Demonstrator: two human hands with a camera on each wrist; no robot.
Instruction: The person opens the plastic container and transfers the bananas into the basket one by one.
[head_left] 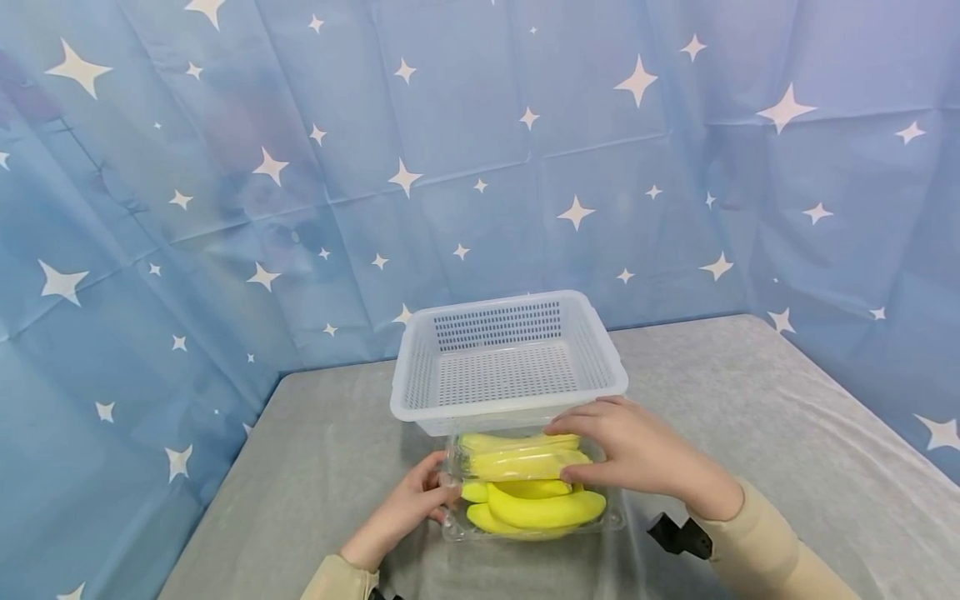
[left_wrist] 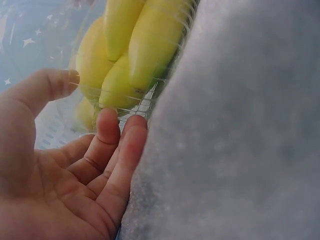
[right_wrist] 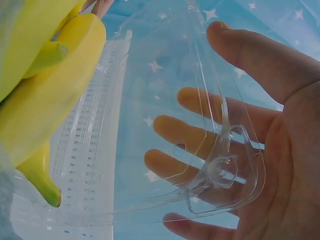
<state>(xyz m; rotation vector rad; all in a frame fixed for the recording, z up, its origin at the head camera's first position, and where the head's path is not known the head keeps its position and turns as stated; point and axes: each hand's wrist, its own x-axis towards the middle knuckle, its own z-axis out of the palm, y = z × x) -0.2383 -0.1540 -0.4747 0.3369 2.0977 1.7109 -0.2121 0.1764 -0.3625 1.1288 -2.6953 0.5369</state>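
A clear plastic clamshell box (head_left: 617, 518) sits on the grey cloth with several yellow bananas (head_left: 551, 510) inside. Its transparent lid (right_wrist: 165, 195) is partly raised over the far bananas, and a corner with a round snap shows in the right wrist view. At the box's left side, my left hand (head_left: 416, 496) holds the edge, thumb on the wall and bent fingertips (left_wrist: 107, 125) at the bottom rim. My right hand (head_left: 630, 446) reaches over the right side of the lid. Its fingers lie extended behind the clear plastic; the thumb stands apart in front.
Just behind the box stands a white perforated plastic basket (head_left: 510, 408), its near rim close to the lid. A grey cloth (head_left: 750, 400) covers the table. Blue star-patterned curtains (head_left: 480, 208) rise at the back and sides.
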